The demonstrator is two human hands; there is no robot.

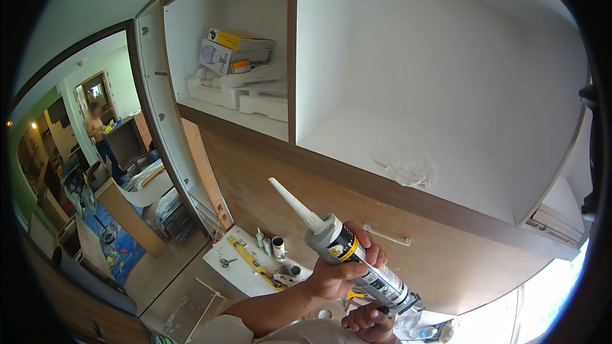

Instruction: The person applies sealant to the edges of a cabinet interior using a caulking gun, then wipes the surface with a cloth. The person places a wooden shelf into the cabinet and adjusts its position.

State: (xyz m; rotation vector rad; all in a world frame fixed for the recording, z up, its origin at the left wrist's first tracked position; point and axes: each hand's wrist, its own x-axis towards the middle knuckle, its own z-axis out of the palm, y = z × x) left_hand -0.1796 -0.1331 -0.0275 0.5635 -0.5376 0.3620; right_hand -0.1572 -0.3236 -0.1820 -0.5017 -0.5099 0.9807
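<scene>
A caulking gun (398, 309) loaded with a sealant cartridge (386, 283) is tilted up and to the left in front of me. The cartridge is black, white and yellow, and its long white nozzle (294, 202) points at the wooden panel below the cabinet. My left hand (341, 274) is wrapped round the cartridge's middle, fingers curling over its far side. Lower down, my right hand (370, 322) is closed at the rear end of the gun, where the handle is mostly hidden by the fingers.
Overhead is an open cabinet (292, 57) with boxes (220, 54) and white foam at left, crumpled plastic (411, 172) at right. A white worktop (223, 267) below bears scissors (227, 262), a yellow level (248, 256) and tubes. Beyond the doorway, a person (99, 130) stands among boards.
</scene>
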